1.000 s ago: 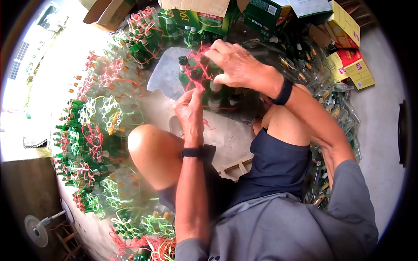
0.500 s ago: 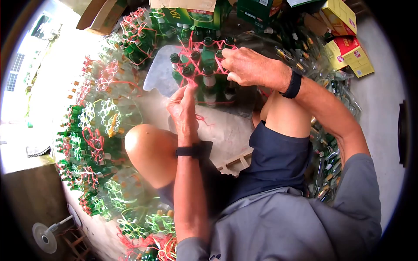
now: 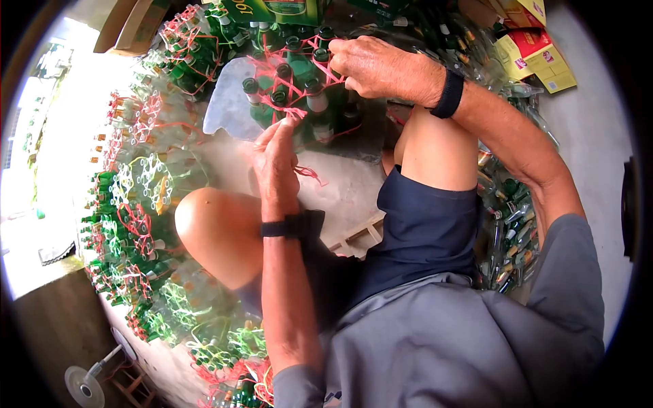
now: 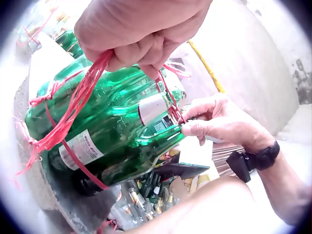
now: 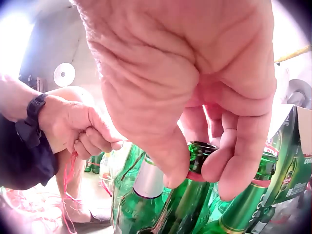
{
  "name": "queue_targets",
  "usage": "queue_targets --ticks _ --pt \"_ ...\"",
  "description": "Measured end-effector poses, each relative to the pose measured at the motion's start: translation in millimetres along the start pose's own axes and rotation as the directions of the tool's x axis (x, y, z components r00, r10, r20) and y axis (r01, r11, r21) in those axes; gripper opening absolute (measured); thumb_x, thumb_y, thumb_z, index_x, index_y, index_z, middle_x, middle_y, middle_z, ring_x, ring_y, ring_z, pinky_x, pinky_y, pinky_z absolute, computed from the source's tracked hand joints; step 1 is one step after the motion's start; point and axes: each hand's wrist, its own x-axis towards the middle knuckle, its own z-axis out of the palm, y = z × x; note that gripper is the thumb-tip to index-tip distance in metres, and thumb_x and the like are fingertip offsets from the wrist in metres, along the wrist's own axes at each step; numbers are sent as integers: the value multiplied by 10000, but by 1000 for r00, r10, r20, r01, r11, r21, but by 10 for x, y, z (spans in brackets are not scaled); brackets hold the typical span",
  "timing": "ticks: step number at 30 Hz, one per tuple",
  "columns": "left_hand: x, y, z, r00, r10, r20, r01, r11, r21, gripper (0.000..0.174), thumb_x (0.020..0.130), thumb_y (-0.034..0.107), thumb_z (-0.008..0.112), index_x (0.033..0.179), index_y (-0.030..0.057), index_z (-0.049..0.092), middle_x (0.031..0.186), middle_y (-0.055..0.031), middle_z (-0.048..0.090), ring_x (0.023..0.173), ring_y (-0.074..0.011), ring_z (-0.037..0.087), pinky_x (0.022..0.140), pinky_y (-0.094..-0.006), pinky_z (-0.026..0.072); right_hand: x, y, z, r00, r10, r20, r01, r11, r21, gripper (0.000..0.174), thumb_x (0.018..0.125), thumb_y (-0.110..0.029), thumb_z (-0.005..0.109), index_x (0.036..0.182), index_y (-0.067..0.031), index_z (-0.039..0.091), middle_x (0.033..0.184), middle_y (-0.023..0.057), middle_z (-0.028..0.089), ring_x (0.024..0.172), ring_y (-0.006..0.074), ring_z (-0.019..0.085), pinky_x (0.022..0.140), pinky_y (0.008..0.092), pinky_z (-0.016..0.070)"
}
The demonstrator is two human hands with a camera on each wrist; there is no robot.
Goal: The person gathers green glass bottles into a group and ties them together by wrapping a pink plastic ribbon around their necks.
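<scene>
In the head view, a cluster of upright green glass bottles (image 3: 317,102) stands in front of me, red plastic twine (image 3: 292,112) laced around the necks. My left hand (image 3: 277,160) pinches a bunched length of this twine at the near left corner. Its loose strands hang below the fist in the left wrist view. At the right end of the cluster is my right hand (image 3: 389,70). Its thumb and fingers curl round the neck of one bottle (image 5: 199,153), where a red loop circles just below the mouth. A lower band of twine (image 4: 83,163) wraps the bottle bodies.
Many tied bottle bundles (image 3: 139,224) line the left side. Loose bottles (image 3: 510,231) lie heaped on the right. Cardboard boxes (image 3: 537,61) stand at the back right, and a green beer carton (image 3: 275,10) is behind the cluster. A fan (image 3: 85,387) is at lower left.
My right hand has moved from above the cluster's middle to its right end, uncovering the bottle tops and lacing. The left hand keeps its pinch on the twine. The head view has shifted.
</scene>
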Motion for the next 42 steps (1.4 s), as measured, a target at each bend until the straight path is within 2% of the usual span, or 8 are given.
queue_targets --ticks 6,16,19,23,32,33,40,42 --pt "-136 -16 121 1000 18 18 -17 999 -27 222 985 206 727 1031 -8 762 606 114 390 499 3 283 454 -214 188 -91 -90 -40 947 14 -319 -49 993 -103 186 807 -128 755 916 8 687 960 176 647 903 398 687 780 493 563" --pt "-402 51 217 998 60 -18 -59 997 50 218 1004 218 699 958 11 749 657 72 496 510 -2 350 460 -207 239 73 -803 451 948 315 -42 -208 715 667 224 929 -184 612 842 13 675 761 169 698 745 336 708 684 461 533" --pt "-437 84 226 1000 15 -20 -14 999 37 216 1007 218 699 892 38 729 661 66 514 509 -2 370 455 -205 250 141 -885 483 853 436 288 -457 355 816 283 987 -236 655 859 13 700 747 53 641 709 74 602 611 276 509" --pt "-468 8 193 999 31 19 -32 998 55 221 1011 208 685 880 34 723 662 68 506 510 -1 364 457 -202 249 154 -1032 693 794 496 352 -259 -248 934 228 1009 -217 673 938 -2 705 838 53 693 734 100 627 636 262 534" --pt "-353 383 -89 938 239 251 -338 476 812 284 1013 227 674 897 -30 715 671 -71 602 624 -115 567 584 -315 469 109 -993 584 809 524 266 -288 -40 957 208 1005 -126 550 902 4 676 769 34 662 668 101 610 594 275 525" --pt "-295 457 -88 888 393 238 -413 457 788 158 948 148 667 888 11 720 780 -196 673 718 -409 657 658 -440 519 107 -1004 557 804 528 274 -315 -13 949 205 1001 -110 532 893 -3 669 743 23 644 651 100 598 577 280 514" --pt "281 843 105 577 627 524 -689 29 724 169 868 54 713 1010 102 790 1015 -85 723 928 -309 684 840 -411 551 155 -882 678 878 475 -52 -198 460 865 204 989 -112 530 874 6 648 651 43 555 612 97 544 530 331 459" --pt "388 850 113 585 520 623 -714 -36 700 208 833 47 711 1005 128 796 1039 -57 719 1016 -307 663 918 -420 528 175 -872 647 874 486 8 -268 468 842 161 893 -108 609 837 19 690 759 248 674 688 370 690 646 473 508"
